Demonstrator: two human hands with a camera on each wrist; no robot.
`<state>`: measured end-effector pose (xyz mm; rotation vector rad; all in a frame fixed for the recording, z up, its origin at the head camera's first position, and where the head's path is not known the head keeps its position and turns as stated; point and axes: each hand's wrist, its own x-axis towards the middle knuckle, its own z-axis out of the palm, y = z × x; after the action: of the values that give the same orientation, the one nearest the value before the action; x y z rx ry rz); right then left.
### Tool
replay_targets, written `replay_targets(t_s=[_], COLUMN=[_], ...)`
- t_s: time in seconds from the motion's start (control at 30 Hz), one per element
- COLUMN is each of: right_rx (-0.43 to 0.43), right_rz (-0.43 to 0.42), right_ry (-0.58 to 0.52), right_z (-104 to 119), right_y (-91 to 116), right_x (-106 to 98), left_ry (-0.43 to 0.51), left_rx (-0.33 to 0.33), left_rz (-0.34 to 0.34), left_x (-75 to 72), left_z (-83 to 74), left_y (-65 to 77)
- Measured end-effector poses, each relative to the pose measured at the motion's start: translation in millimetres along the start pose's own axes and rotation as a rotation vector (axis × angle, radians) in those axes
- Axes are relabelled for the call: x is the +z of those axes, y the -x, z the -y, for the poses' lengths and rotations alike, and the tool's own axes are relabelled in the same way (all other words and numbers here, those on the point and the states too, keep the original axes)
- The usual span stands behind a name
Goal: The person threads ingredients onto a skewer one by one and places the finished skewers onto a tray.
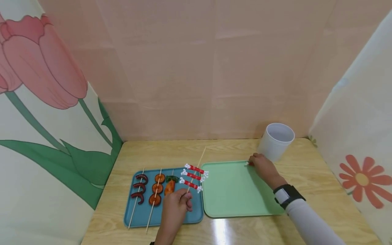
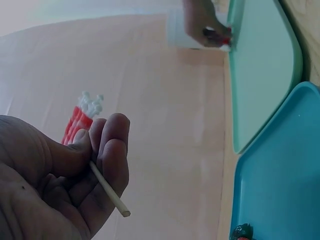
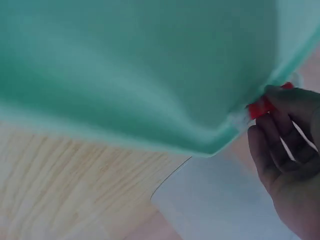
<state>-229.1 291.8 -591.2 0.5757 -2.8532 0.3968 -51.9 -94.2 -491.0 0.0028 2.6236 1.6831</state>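
My left hand (image 1: 175, 207) pinches the lower stick of a skewer (image 1: 192, 179) between thumb and fingers. Three red pieces with frilly white ends are threaded on it, tilted above the blue tray's right side. In the left wrist view the stick's blunt end (image 2: 117, 202) pokes out below the thumb. My right hand (image 1: 262, 166) is at the far right part of the green tray (image 1: 232, 194). Its thumb and fingers pinch a single red piece with white ends (image 3: 262, 106), right at the tray's rim in the right wrist view.
On the blue tray (image 1: 142, 217) lie a skewer of dark red curled pieces (image 1: 139, 186), a skewer of round brown slices (image 1: 157, 188) and an orange piece with a green one (image 1: 170, 185), partly behind the left hand. A white cup (image 1: 275, 143) stands behind the green tray.
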Motion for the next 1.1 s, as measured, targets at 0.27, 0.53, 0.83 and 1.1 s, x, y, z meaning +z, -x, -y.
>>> replay_targets(t_s=[0.27,0.53,0.83,1.1], right_rx=[0.258,0.183,0.15,0.153], right_rz=[0.077,0.109,0.067,-0.043], right_ry=[-0.696,-1.103,-1.115,-0.873], right_z=[56.0,122.2,147.5,160.7], right_y=[-14.0,-12.0,-9.7,-8.1], right_x=[-49.8,-108.9,-129.6,-138.1], left_ry=[-0.025,-0.128,-0.142,-0.215], left_rx=[0.067,0.164,0.161,0.157], left_rz=[0.123,0.159,0.146,0.107], left_x=[7.6,12.6,13.7,13.3], left_z=[3.3,2.1,-1.5,-8.6], left_y=[1.4,-0.3,0.7,5.0])
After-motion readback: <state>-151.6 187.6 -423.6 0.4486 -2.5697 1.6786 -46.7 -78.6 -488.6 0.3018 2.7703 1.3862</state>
